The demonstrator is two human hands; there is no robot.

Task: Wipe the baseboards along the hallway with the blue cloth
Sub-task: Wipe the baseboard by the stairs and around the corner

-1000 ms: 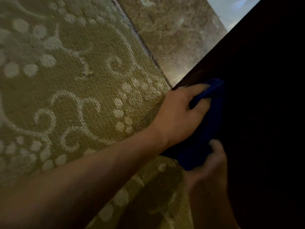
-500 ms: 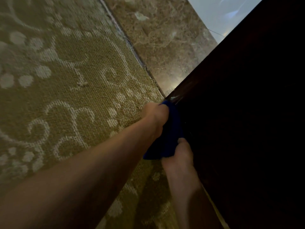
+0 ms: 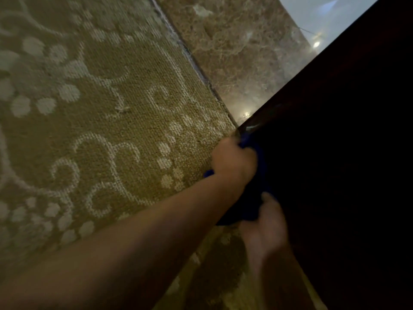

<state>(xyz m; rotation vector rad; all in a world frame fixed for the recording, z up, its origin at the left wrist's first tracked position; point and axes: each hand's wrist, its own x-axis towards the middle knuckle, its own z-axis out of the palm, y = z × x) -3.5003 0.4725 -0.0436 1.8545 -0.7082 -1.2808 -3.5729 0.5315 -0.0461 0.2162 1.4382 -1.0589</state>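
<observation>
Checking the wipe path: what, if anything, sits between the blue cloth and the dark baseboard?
Nothing visible. Both the left hand and right hand hold the blue cloth against the dark baseboard, right where it meets the carpet.

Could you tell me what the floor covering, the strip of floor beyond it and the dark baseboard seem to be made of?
The carpet looks like woven looped pile, matte, olive with pale scroll patterns. The floor strip seems to be polished brown marble or a lookalike tile: veined, mirroring lights. The baseboard appears to be dark glossy wood, judging by glints on its edge, though it is too dark to be sure.
</observation>
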